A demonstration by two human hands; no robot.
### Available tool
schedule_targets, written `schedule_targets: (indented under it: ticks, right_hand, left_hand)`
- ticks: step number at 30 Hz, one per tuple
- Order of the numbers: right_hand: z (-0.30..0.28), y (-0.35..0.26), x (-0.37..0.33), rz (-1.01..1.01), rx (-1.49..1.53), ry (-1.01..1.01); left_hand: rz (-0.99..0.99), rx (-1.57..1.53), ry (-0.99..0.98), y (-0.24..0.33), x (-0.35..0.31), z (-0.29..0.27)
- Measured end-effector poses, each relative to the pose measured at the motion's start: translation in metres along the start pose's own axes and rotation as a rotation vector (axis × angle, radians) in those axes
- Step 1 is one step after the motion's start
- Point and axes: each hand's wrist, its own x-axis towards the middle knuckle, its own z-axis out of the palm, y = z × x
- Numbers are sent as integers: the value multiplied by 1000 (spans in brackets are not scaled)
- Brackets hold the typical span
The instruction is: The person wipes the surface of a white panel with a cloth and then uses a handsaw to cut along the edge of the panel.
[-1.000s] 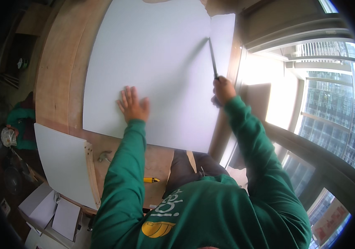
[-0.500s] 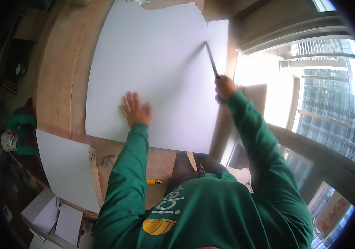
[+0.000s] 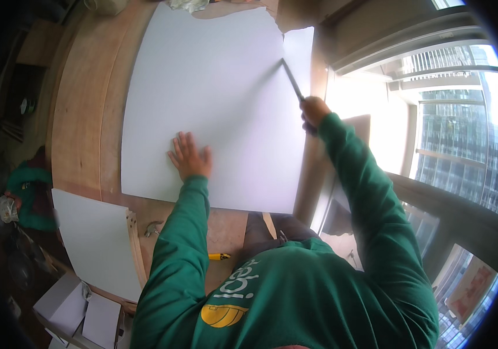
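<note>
A large white board (image 3: 202,104) lies in front of me, with a ragged far edge and a narrow strip (image 3: 299,49) along its right side. A short gap parts the strip from the board at the far end. My left hand (image 3: 192,158) rests flat on the board, fingers spread, holding nothing. My right hand (image 3: 314,111) is closed round the handle of a long, thin dark tool, which looks like a handsaw (image 3: 292,78) seen edge-on. Its far end meets the board just below the gap. The handle is mostly hidden in my fist.
To the left stands a wooden surface (image 3: 80,128). A smaller white panel (image 3: 94,238), a hammer (image 3: 154,227) and a yellow-handled tool (image 3: 220,256) lie nearer me. White boxes (image 3: 62,299) sit at lower left. A window (image 3: 452,128) borders the right side. Another person (image 3: 30,195) is at far left.
My right hand has pushed slightly forward with the saw, and less of the blade shows. My left hand stays put on the board. The whole view has shifted a little.
</note>
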Motion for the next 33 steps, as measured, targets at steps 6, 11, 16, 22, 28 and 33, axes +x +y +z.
schedule_targets:
  ticks: [6, 11, 16, 22, 28, 33]
  right_hand:
    - [-4, -3, 3, 34, 117, -60]
    - [0, 0, 6, 3, 77, -19]
    - [-10, 7, 14, -18, 259, -99]
    - [-6, 42, 33, -344, -357, 126]
    - [-20, 23, 28, -70, 473, -255]
    - [-30, 13, 23, -57, 161, -138]
  left_hand:
    - [-23, 12, -29, 0, 1, 2]
    - [-16, 9, -27, 0, 2, 3]
    - [-14, 18, -26, 1, 1, 2]
    - [-1, 21, -10, 2, 0, 1]
    - [6, 35, 3, -3, -3, -3]
    - [24, 29, 33, 2, -1, -2]
